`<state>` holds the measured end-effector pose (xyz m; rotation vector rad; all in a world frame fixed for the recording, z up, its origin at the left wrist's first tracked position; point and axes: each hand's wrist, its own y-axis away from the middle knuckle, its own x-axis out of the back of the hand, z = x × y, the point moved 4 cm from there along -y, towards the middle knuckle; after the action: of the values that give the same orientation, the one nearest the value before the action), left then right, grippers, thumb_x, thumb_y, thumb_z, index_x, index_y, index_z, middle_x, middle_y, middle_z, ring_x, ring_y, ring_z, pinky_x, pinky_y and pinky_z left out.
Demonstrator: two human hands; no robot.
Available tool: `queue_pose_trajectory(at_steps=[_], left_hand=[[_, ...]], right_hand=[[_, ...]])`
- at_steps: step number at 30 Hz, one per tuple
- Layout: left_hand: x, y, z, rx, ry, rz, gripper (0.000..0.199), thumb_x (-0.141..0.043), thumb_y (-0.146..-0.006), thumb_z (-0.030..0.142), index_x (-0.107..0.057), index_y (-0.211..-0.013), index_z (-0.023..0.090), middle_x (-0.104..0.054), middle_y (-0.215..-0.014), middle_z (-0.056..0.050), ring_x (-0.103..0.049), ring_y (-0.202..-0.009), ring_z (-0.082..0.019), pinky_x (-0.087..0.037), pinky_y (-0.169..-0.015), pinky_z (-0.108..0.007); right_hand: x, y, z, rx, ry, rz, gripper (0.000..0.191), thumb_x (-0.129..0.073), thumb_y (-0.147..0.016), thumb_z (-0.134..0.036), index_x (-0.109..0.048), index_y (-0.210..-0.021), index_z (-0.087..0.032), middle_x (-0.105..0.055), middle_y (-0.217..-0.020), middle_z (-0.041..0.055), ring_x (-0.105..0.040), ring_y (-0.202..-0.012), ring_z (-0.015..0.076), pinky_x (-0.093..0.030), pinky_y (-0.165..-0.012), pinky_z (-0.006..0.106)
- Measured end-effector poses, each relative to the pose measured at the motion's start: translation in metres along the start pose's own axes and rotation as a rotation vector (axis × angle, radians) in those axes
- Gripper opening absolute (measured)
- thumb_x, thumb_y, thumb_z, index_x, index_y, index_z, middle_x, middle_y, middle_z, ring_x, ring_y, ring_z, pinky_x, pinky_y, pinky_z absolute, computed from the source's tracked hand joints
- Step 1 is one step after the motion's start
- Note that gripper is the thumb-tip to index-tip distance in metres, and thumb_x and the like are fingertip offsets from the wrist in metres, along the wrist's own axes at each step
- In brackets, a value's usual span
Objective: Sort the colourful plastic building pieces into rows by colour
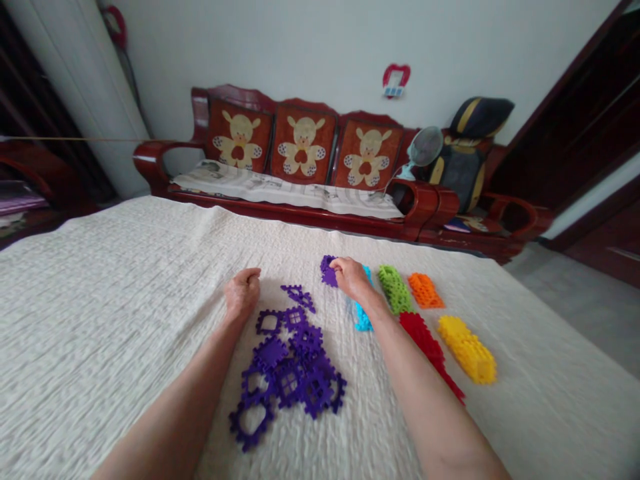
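Observation:
My right hand pinches a purple building tile with toothed edges, just beyond the loose pile; whether others lie under it I cannot tell. To the left, my left hand is curled into a fist over the bedspread, with nothing showing in it. Between my forearms spreads a heap of purple toothed tiles, some solid, some with window or round openings. Two narrow purple pieces lie at the heap's far end. A row of light-blue tiles is partly hidden behind my right wrist.
Right of my right arm lie grouped green tiles, orange tiles, red tiles and yellow tiles. All rest on a cream quilted cover. Beyond its far edge stand a wooden sofa and a small fan.

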<state>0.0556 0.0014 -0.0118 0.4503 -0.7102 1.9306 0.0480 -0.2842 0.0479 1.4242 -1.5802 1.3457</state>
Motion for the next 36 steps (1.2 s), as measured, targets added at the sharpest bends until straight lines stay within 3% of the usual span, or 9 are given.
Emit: queue_pose_trajectory(at_steps=[18,25,36], left_hand=[[-0.002,0.0,0.001,-0.009,-0.031,-0.036,0.032,-0.049,-0.08,0.021,-0.077,-0.095,0.022,-0.077,-0.1,-0.002,-0.07,-0.097,-0.021,-0.052,-0.094,-0.029],[-0.003,-0.001,0.0,-0.017,-0.021,-0.038,0.032,-0.049,-0.081,0.022,-0.077,-0.096,0.023,-0.077,-0.1,-0.001,-0.07,-0.097,-0.021,-0.052,-0.095,-0.03],[-0.001,0.002,0.004,0.001,-0.028,-0.052,0.032,-0.049,-0.083,0.02,-0.077,-0.099,0.021,-0.076,-0.104,-0.002,-0.07,-0.1,-0.021,-0.051,-0.096,-0.031]], right_hand=[[-0.015,-0.012,0.009,0.031,0.005,0.066,0.036,-0.046,-0.084,-0.005,-0.073,-0.104,-0.018,-0.066,-0.102,0.0084,-0.063,-0.091,0.0171,-0.046,-0.089,0.024],[-0.004,-0.017,0.013,-0.008,-0.024,0.127,0.036,-0.046,-0.084,-0.007,-0.074,-0.105,-0.018,-0.068,-0.1,0.008,-0.063,-0.092,0.0176,-0.045,-0.09,0.025],[-0.015,-0.011,0.006,-0.017,0.004,0.058,0.036,-0.044,-0.087,-0.006,-0.072,-0.107,-0.016,-0.063,-0.106,0.0115,-0.061,-0.097,0.0196,-0.043,-0.093,0.027]])
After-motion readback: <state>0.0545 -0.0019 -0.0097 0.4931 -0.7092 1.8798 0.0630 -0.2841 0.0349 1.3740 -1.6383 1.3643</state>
